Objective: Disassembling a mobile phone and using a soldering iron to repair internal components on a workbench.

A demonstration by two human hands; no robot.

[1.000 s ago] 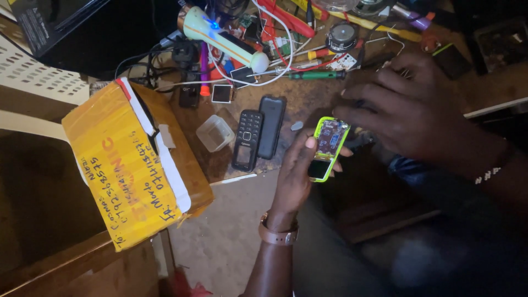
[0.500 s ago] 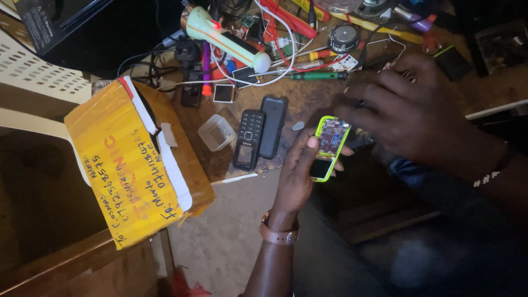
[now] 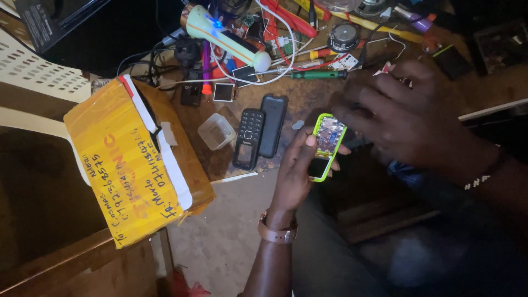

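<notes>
The left hand [image 3: 294, 176], at lower centre of the frame, has its fingers clamped on a lime-green phone casing [image 3: 324, 146] held just off the surface [image 3: 308, 102] edge, long axis near vertical, top tilted toward upper right. The right hand [image 3: 410, 124] covers its upper end, fingers curled together. Left of it lie two dark phones [image 3: 259, 132]; bare floor [image 3: 225, 231] lies below.

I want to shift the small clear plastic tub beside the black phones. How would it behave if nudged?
The clear plastic tub looks thin-walled and empty, so probably very light and apt to skid rather than resist. It sits open side up and low, so tipping seems unlikely. It lies close to the black keypad phone, which it might bump.
</notes>
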